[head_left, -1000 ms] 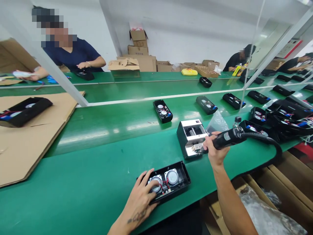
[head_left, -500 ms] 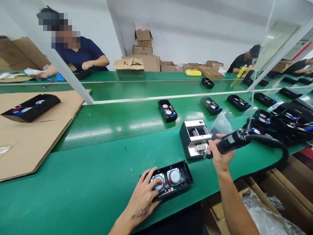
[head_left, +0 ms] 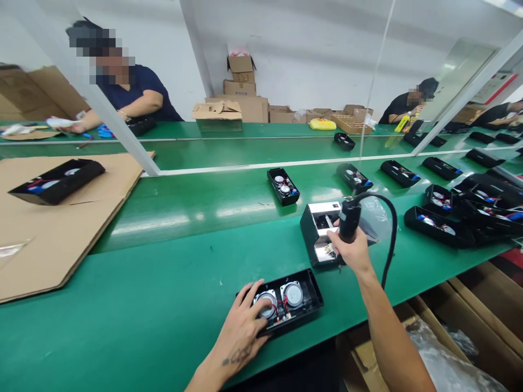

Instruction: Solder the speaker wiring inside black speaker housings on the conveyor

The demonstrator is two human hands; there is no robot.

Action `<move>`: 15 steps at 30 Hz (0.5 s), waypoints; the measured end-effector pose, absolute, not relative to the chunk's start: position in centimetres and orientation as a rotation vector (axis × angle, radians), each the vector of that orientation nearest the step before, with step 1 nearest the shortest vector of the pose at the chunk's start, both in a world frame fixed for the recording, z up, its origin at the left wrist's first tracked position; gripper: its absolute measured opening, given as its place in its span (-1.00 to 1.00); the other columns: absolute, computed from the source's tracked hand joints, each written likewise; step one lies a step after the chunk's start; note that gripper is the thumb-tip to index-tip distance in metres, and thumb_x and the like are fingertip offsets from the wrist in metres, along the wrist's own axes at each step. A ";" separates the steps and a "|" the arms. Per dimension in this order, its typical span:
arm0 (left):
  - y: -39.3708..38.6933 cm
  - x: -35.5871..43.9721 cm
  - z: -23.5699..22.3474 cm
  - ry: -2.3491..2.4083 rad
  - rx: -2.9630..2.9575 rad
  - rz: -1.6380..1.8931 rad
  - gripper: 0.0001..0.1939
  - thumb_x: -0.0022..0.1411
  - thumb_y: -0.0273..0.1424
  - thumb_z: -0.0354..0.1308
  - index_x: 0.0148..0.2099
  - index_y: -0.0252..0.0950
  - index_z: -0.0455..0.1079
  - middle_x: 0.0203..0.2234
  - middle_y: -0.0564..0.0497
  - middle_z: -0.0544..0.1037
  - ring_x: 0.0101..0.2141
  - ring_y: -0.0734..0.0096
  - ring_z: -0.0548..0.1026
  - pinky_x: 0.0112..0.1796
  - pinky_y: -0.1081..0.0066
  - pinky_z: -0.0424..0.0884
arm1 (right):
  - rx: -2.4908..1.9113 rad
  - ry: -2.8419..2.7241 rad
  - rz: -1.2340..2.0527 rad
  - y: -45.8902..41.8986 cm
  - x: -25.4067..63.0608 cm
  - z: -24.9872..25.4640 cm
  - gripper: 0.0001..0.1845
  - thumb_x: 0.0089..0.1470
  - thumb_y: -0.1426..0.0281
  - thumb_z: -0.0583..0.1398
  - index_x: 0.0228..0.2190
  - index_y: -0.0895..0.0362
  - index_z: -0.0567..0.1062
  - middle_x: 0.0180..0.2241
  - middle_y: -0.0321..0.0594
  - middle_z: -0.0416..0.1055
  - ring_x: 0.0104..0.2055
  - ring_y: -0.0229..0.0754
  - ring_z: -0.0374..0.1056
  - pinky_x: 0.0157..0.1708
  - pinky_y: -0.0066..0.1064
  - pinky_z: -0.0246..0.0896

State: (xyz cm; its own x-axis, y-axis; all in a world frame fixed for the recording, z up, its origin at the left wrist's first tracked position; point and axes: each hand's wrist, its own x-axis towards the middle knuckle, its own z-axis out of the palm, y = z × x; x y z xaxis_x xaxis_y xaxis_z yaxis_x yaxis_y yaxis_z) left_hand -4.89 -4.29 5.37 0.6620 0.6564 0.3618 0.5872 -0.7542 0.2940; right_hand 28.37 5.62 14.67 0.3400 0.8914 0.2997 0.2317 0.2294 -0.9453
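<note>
My left hand rests over the left end of an open black speaker housing, its fingers curled round the edge and reaching inside. Two round silver speakers with red wires sit in the housing; my fingers partly cover the left one. My right hand is wrapped around a black electric screwdriver, held nearly upright with its cable at the top. The tool's lower end is hidden behind my hand, over the front of a black-and-silver screw feeder.
Several similar housings lie on the green line, one behind the feeder and a pile at right. Cardboard covers the left side. A clear bag lies beside the feeder. Co-workers sit opposite. Open cartons stand below right.
My right hand has swung the screwdriver from slanting rightward to nearly upright and moved slightly left, closer over the feeder. The cable now loops down beside it. My left hand stays on the housing.
</note>
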 end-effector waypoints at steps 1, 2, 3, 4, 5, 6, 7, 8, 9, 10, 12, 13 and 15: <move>-4.3 -4.9 5.4 1.025 2.725 0.683 -0.71 0.12 -0.13 0.57 -0.33 -0.14 0.57 -0.02 0.10 0.61 0.43 -0.11 0.18 0.43 -0.02 -0.04 | -1.307 -1.191 0.678 5.3 28.4 14.6 -0.52 0.02 0.09 0.51 -0.23 0.15 0.52 -0.59 -0.41 0.40 -0.65 -0.25 0.26 -0.66 -0.40 0.21; -4.3 -4.8 5.4 1.026 2.729 0.681 -0.71 0.11 -0.13 0.57 -0.33 -0.14 0.57 -0.02 0.10 0.60 0.43 -0.11 0.17 0.43 -0.02 -0.05 | -1.323 -1.210 0.711 4.8 28.5 14.5 -0.52 0.01 0.10 0.52 -0.26 0.15 0.52 -0.59 -0.40 0.40 -0.66 -0.24 0.26 -0.66 -0.40 0.20; -4.3 -4.8 5.4 1.031 2.735 0.674 -0.71 0.10 -0.13 0.58 -0.34 -0.14 0.57 -0.02 0.10 0.60 0.43 -0.10 0.16 0.43 -0.02 -0.05 | -1.332 -1.221 0.738 4.3 28.6 14.4 -0.53 0.01 0.10 0.53 -0.27 0.16 0.53 -0.59 -0.39 0.40 -0.65 -0.24 0.26 -0.66 -0.40 0.21; -4.4 -4.7 5.4 1.035 2.742 0.666 -0.70 0.09 -0.13 0.58 -0.34 -0.14 0.58 -0.03 0.09 0.60 0.43 -0.10 0.16 0.43 -0.02 -0.04 | -1.332 -1.220 0.759 3.7 28.6 14.4 -0.53 0.02 0.11 0.53 -0.27 0.15 0.53 -0.59 -0.39 0.41 -0.65 -0.25 0.27 -0.64 -0.40 0.22; -4.4 -4.7 5.4 1.038 2.750 0.659 -0.70 0.09 -0.12 0.58 -0.35 -0.14 0.58 -0.03 0.08 0.60 0.43 -0.10 0.16 0.42 -0.02 -0.03 | -1.321 -1.211 0.770 3.2 28.7 14.4 -0.54 0.04 0.11 0.52 -0.25 0.15 0.52 -0.58 -0.39 0.42 -0.64 -0.24 0.28 -0.62 -0.39 0.23; -4.4 -4.6 5.5 1.037 2.758 0.657 -0.70 0.10 -0.12 0.57 -0.35 -0.14 0.58 -0.03 0.08 0.59 0.43 -0.10 0.16 0.42 -0.02 -0.02 | -1.302 -1.196 0.767 2.7 28.8 14.5 -0.55 0.06 0.13 0.52 -0.23 0.14 0.51 -0.58 -0.39 0.42 -0.63 -0.24 0.29 -0.59 -0.38 0.26; -4.4 -4.5 5.5 1.038 2.763 0.656 -0.71 0.11 -0.11 0.56 -0.35 -0.14 0.59 -0.03 0.07 0.59 0.43 -0.10 0.16 0.42 -0.03 -0.01 | -1.271 -1.177 0.745 2.4 28.9 14.7 -0.56 0.08 0.15 0.52 -0.21 0.12 0.50 -0.57 -0.41 0.43 -0.61 -0.24 0.31 -0.55 -0.37 0.29; -4.4 -4.5 5.5 1.041 2.764 0.654 -0.71 0.13 -0.10 0.55 -0.34 -0.15 0.59 -0.03 0.06 0.59 0.43 -0.11 0.16 0.42 -0.03 0.00 | -1.227 -1.151 0.708 2.2 29.0 14.9 -0.58 0.09 0.18 0.52 -0.20 0.11 0.49 -0.56 -0.42 0.43 -0.59 -0.24 0.32 -0.50 -0.37 0.32; -4.4 -4.4 5.6 1.043 2.764 0.654 -0.72 0.14 -0.10 0.55 -0.33 -0.14 0.60 -0.03 0.06 0.60 0.42 -0.11 0.17 0.41 -0.04 0.01 | -1.173 -1.115 0.661 2.2 29.1 15.2 -0.59 0.11 0.21 0.51 -0.19 0.09 0.47 -0.56 -0.43 0.42 -0.58 -0.25 0.32 -0.48 -0.37 0.32; -4.4 -4.4 5.5 1.043 2.764 0.659 -0.72 0.14 -0.11 0.54 -0.32 -0.14 0.60 -0.03 0.06 0.60 0.42 -0.12 0.18 0.41 -0.04 0.02 | -1.115 -1.070 0.615 2.4 29.2 15.5 -0.60 0.12 0.23 0.51 -0.18 0.08 0.46 -0.56 -0.46 0.40 -0.58 -0.26 0.31 -0.47 -0.37 0.31; -4.3 -4.5 5.4 1.041 2.761 0.668 -0.72 0.13 -0.11 0.55 -0.30 -0.14 0.60 -0.02 0.06 0.60 0.41 -0.14 0.20 0.40 -0.05 0.03 | -1.009 -0.968 0.554 3.0 29.4 16.1 -0.60 0.13 0.25 0.50 -0.18 0.06 0.44 -0.56 -0.49 0.35 -0.59 -0.29 0.27 -0.50 -0.39 0.25; -4.3 -4.5 5.3 1.038 2.758 0.678 -0.72 0.12 -0.11 0.56 -0.30 -0.14 0.61 -0.02 0.06 0.60 0.41 -0.15 0.21 0.40 -0.06 0.03 | -0.977 -0.926 0.539 3.4 29.5 16.5 -0.60 0.12 0.25 0.50 -0.18 0.06 0.43 -0.56 -0.50 0.33 -0.60 -0.30 0.26 -0.52 -0.40 0.22; -4.3 -4.6 5.1 1.036 2.747 0.692 -0.72 0.11 -0.12 0.56 -0.31 -0.14 0.60 -0.02 0.07 0.61 0.40 -0.16 0.23 0.40 -0.07 0.03 | -0.950 -0.884 0.539 3.8 29.5 17.3 -0.57 0.08 0.25 0.52 -0.19 0.07 0.43 -0.56 -0.50 0.31 -0.61 -0.30 0.23 -0.55 -0.41 0.18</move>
